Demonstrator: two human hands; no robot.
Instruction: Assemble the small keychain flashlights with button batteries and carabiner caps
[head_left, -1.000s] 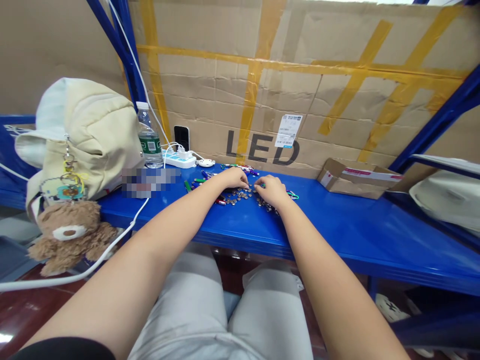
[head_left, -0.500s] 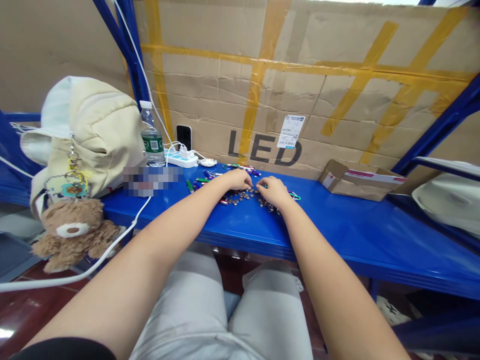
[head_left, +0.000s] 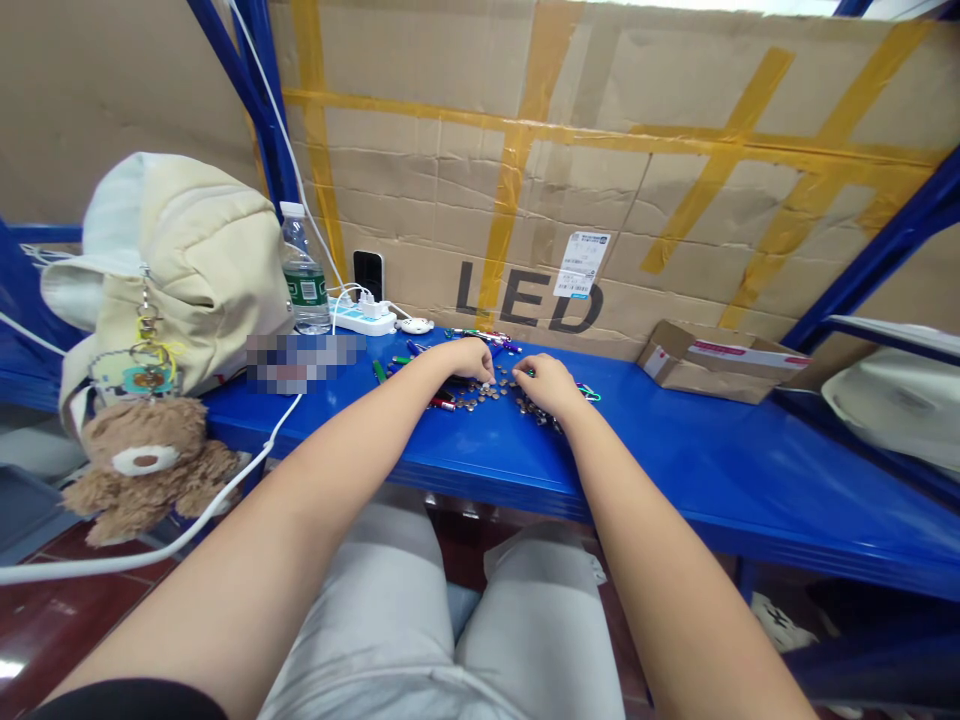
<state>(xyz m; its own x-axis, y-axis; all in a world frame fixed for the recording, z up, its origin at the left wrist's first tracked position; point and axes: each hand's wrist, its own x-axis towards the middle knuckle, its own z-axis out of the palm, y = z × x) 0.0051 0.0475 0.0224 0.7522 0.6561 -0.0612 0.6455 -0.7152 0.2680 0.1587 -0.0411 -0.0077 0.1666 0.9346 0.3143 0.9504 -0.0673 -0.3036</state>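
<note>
A cream cloth backpack (head_left: pixel 180 265) sits at the far left of a blue metal shelf (head_left: pixel 697 455), with a key charm (head_left: pixel 148 378) hanging from it. A brown teddy bear (head_left: pixel 142 470) dangles just below, off the near edge. To the right of the backpack stands a water bottle (head_left: pixel 304 275), upright, beside a white power strip (head_left: pixel 364 318) at the far edge. A white cable (head_left: pixel 225 495) runs from the shelf down toward the left. A blurred patch (head_left: pixel 296 363) hides whatever lies near the backpack.

Further right, coloured sticks (head_left: pixel 405 355) lie scattered in the middle of the shelf, toward the far edge. The left hand (head_left: pixel 465 362) rests just beside them, its fingers (head_left: pixel 486 372) curled down at the edge of a loose pile of small metal pieces (head_left: pixel 480 395). The hand is narrow, but I cannot tell whether it holds a piece. The right hand (head_left: pixel 550 385) is also narrow and curled over the right side of the pile, and again I cannot tell if anything is held. Just beyond it lie coloured clips (head_left: pixel 589 393). Well to the right sits a flattened cardboard box (head_left: pixel 712 362), and a white bag (head_left: pixel 896 400) lies past the shelf's right end.
</note>
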